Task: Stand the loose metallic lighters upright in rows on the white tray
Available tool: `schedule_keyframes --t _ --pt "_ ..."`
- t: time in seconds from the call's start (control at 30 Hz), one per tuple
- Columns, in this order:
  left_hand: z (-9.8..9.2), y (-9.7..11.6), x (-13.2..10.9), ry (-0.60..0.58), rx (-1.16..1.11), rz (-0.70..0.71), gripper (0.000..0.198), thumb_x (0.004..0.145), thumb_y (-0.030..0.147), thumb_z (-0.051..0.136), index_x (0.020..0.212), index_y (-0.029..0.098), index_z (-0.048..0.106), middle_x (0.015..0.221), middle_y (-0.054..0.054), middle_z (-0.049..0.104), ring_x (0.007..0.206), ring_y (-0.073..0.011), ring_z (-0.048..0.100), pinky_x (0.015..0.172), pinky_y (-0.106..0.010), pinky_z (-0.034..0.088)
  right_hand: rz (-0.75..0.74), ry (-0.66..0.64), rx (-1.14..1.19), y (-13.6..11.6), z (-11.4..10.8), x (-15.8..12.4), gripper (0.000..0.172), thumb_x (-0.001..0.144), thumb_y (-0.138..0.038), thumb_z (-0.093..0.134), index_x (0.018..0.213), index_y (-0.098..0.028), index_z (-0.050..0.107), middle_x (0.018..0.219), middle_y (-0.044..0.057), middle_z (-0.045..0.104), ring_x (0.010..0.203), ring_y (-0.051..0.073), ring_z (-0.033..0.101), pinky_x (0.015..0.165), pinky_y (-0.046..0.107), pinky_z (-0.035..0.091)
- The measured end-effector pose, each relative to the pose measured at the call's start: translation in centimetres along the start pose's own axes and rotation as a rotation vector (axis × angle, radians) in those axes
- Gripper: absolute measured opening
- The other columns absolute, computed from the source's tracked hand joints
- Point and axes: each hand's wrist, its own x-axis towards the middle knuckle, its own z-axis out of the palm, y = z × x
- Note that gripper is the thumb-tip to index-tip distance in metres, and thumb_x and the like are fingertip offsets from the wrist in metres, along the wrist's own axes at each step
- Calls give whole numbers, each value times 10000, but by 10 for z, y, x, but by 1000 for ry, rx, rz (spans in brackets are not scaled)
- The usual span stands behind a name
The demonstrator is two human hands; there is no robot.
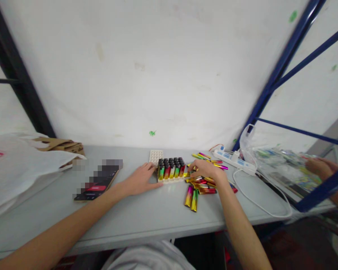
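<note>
A white tray (173, 180) on the grey table holds rows of upright lighters (169, 171) with black tops and shiny multicoloured bodies. My left hand (141, 179) is at the tray's left end, thumb along the front corner and fingers at the left side, steadying it. To the tray's right, my right hand (204, 169) reaches into a pile of loose shiny gold, red and green tube-like pieces (204, 183). Its fingers curl downward; what they pinch is hidden. Two similar pieces (191, 198) lie apart, nearer the front edge.
A white holed block (156, 154) lies behind the tray. A phone (97, 183), partly pixelated, and a white plastic bag (25, 165) are at left. A power strip (235, 160) and white cable (259, 206) lie at right. Beyond the blue frame (273, 82), another person's hand (319, 168) shows.
</note>
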Motion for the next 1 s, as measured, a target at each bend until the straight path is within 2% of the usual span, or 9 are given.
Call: schedule_keyframes --t 0.17,0.33,0.47,0.53,0.63,0.73,0.9,1.0 --pt "0 0 0 15 -3 24 647 898 684 569 1259 150 612 1268 -157 615 1185 -320 568 1068 -452 447 0 63 3 4 6 4 225 792 -235 747 1002 -156 770 1023 99 770 927 241 689 797 297 487" --pt "1 -2 0 30 1 29 622 890 688 576 1219 163 634 1237 -148 627 1154 -318 583 1042 -455 465 -52 302 174 10 -5 -6 232 908 -320 666 1088 -173 676 935 61 756 807 183 672 730 266 477" --pt "2 -3 0 20 1 24 638 888 696 574 1219 154 635 1234 -154 626 1151 -325 583 1039 -464 465 -102 539 241 4 -16 -10 278 963 -404 569 1060 -178 700 857 39 726 703 162 605 680 268 441" --pt "2 -3 0 14 -1 20 646 888 699 574 1230 154 629 1242 -155 621 1157 -325 581 1040 -461 465 -131 603 358 0 -17 -7 347 945 -483 589 1021 -170 720 821 37 706 672 158 569 639 268 421" --pt "4 -5 0 27 -6 26 637 888 698 579 1245 172 620 1250 -145 616 1165 -317 579 1039 -447 465 -164 625 576 -6 -15 -1 451 872 -583 668 976 -149 731 749 29 662 654 155 534 597 264 402" --pt "5 -6 0 33 -12 23 634 883 702 583 1251 186 618 1238 -135 620 1155 -312 584 1032 -443 469 -185 620 703 -16 -14 -1 484 913 -624 601 894 -153 709 709 18 610 668 152 527 613 263 417" --pt "5 -6 0 40 -14 27 636 875 695 599 1251 183 620 1241 -140 625 1159 -318 586 1038 -452 467 -310 421 916 -48 -21 -18 465 1007 -607 453 882 -187 610 828 40 634 776 164 607 739 291 502" --pt "5 -5 0 31 -2 19 634 878 691 596 1239 170 624 1236 -148 626 1153 -322 586 1033 -456 471 -333 346 990 -66 -18 -20 427 1014 -600 445 903 -205 565 763 2 576 673 135 557 645 260 470"
